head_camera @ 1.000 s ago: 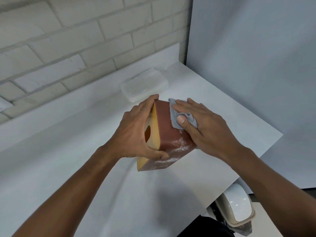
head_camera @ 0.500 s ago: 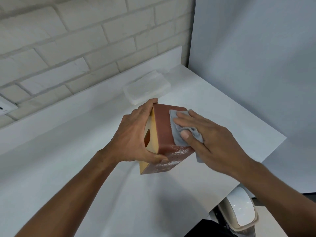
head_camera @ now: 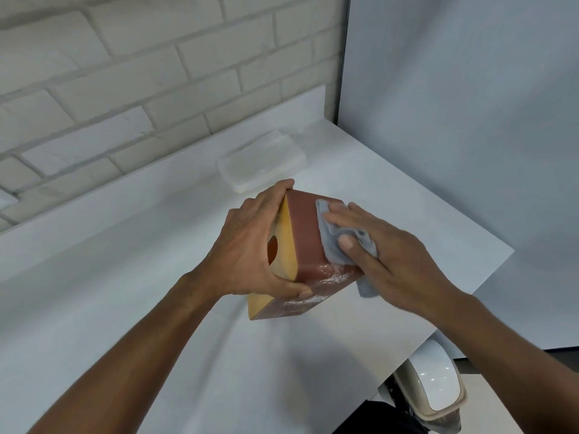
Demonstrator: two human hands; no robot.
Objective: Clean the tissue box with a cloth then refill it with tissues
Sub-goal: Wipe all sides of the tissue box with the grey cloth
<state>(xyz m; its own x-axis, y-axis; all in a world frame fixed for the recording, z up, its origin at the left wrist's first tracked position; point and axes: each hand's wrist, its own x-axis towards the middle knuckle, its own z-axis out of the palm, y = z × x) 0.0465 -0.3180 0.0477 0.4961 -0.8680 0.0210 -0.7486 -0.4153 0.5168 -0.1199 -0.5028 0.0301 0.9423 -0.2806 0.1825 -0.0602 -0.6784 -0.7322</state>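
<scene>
The tissue box (head_camera: 305, 233) was tipped on edge over the middle of the table (head_camera: 125, 277), nearer the right edge than the left. Its yellow face with the round opening was turned left. Whether its low corner touched the table I could not tell. The left hand (head_camera: 250, 245) gripped it, fingers hooked over the far edge and thumb clamped on the glossy near side. The right hand (head_camera: 391, 255) lay with straight fingers pressing the grey cloth (head_camera: 332, 242) flat against the brown face, and a loose end of cloth hung below the palm.

The wiping was probably mid-course, and the wrapped tissues (head_camera: 261, 162) lay untouched near the far edge by the brick wall. The main risk was the grip. The near side looked shiny, so a hard push from the cloth could twist the box out from under the thumb. It might then drop toward the right edge, where a bin (head_camera: 435, 383) stood below. The dangling cloth end could also slip free if pressure eased.
</scene>
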